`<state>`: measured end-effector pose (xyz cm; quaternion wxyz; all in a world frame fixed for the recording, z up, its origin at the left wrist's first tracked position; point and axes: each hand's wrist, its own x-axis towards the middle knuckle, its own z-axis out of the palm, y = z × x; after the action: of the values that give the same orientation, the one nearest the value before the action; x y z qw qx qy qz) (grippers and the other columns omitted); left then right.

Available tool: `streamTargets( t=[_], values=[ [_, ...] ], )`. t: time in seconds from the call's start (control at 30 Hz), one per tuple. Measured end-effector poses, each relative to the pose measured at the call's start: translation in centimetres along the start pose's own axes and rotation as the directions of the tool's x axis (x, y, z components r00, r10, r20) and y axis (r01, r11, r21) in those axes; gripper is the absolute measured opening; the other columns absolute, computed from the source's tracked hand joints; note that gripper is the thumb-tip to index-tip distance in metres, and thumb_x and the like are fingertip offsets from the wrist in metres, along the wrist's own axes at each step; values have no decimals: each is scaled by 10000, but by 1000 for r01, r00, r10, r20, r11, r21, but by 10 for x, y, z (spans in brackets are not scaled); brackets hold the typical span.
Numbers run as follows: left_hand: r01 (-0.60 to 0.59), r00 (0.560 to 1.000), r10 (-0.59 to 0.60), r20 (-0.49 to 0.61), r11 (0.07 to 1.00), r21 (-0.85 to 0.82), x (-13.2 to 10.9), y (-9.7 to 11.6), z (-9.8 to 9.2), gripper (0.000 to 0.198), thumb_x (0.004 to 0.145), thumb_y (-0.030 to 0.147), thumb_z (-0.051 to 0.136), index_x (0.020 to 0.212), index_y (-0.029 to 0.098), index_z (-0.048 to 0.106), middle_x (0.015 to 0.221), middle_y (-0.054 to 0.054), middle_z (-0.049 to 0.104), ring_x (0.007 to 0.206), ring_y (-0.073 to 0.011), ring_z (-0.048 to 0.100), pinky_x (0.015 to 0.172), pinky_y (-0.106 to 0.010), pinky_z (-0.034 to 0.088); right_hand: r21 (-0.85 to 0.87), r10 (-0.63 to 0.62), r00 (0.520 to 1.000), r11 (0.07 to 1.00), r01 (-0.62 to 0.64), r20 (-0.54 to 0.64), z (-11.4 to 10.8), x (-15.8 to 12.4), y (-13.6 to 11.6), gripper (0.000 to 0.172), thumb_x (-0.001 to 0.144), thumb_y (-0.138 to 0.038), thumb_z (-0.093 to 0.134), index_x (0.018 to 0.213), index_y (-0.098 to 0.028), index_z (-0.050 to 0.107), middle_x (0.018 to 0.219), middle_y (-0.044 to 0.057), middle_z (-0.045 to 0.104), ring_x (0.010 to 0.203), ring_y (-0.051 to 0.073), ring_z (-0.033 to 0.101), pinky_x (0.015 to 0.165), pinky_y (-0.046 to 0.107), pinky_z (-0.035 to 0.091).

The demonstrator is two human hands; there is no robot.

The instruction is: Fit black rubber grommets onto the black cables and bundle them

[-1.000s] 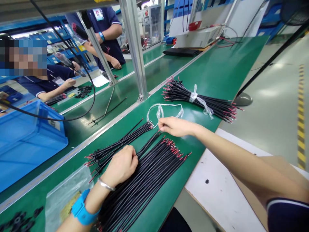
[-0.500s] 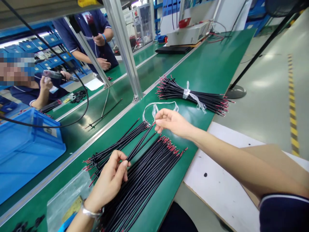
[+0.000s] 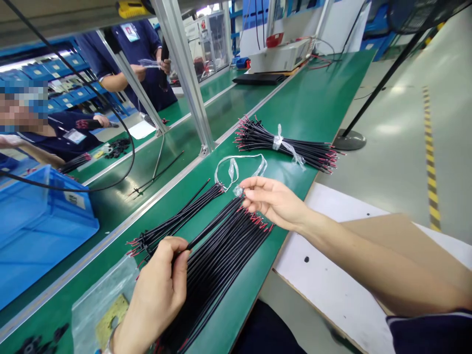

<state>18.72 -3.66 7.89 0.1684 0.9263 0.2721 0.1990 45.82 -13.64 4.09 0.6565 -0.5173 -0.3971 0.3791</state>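
Observation:
A few black cables (image 3: 216,223) stretch between my two hands, lying close together. My left hand (image 3: 158,287) pinches them along their length, thumb against curled fingers. At their far end my right hand (image 3: 275,202) closes its fingertips around the tips; a bit of clear plastic shows there. Below the held cables lies a wide row of black cables (image 3: 221,275) with red wire ends. Left of them rests a smaller group of black cables (image 3: 184,212), with black pieces near its lower end. A loose clear plastic strip (image 3: 232,168) lies just beyond my right hand.
Farther along the green bench (image 3: 332,88) lies a tied cable bundle (image 3: 287,142). A clear bag (image 3: 86,307) with a yellow piece (image 3: 110,317) is at lower left. A blue bin (image 3: 44,231) and a metal post (image 3: 184,73) border the bench. Two people work opposite.
The held cables, spread apart before, now lie together. My left hand has shifted slightly down and left. My right hand stays at the cable tips, its fingers turned a little.

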Motion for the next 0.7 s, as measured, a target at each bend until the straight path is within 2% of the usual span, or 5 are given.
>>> streamTargets(
  t=[0.17, 0.3, 0.37, 0.53, 0.7],
  values=[
    [223, 974, -223, 34, 975, 21, 3, -9, -15, 239, 911, 418, 451, 1028, 212, 486, 800, -33, 640, 592, -169, 602, 529, -279, 476, -314, -9, 996, 949, 39, 94, -23, 19, 10, 231, 813, -393, 631, 900, -179, 641, 708, -9, 619, 596, 107, 575, 566, 257, 481],
    [306, 943, -307, 132, 952, 28, 5, -21, -16, 371, 896, 504, 442, 1114, 209, 497, 934, -71, 661, 693, -200, 629, 567, -305, 498, -592, 56, 954, 794, 137, 295, -35, 49, 23, 67, 671, -210, 715, 725, -183, 687, 717, -4, 652, 651, 126, 570, 646, 277, 439],
    [328, 927, -334, 170, 942, 63, 4, -27, -13, 407, 896, 529, 427, 1131, 207, 505, 927, -66, 661, 678, -201, 624, 585, -323, 505, -676, 101, 922, 710, 196, 373, -35, 63, 29, 104, 620, -157, 726, 712, -196, 697, 690, -17, 642, 633, 129, 556, 636, 272, 414],
    [346, 911, -356, 209, 934, 84, 1, -41, -8, 437, 893, 547, 425, 1140, 204, 535, 1018, -81, 665, 782, -226, 642, 662, -351, 522, -787, 128, 895, 541, 298, 427, -26, 85, 30, 94, 685, -131, 682, 747, -199, 699, 748, 12, 637, 734, 163, 566, 696, 287, 390],
    [382, 890, -385, 245, 922, 61, 0, -51, -5, 435, 890, 550, 435, 1146, 214, 535, 1104, -88, 656, 917, -260, 639, 752, -384, 522, -780, 187, 845, 521, 347, 501, -23, 85, 27, 43, 732, -209, 705, 774, -203, 694, 731, -7, 633, 666, 138, 560, 647, 262, 383]
  ],
)
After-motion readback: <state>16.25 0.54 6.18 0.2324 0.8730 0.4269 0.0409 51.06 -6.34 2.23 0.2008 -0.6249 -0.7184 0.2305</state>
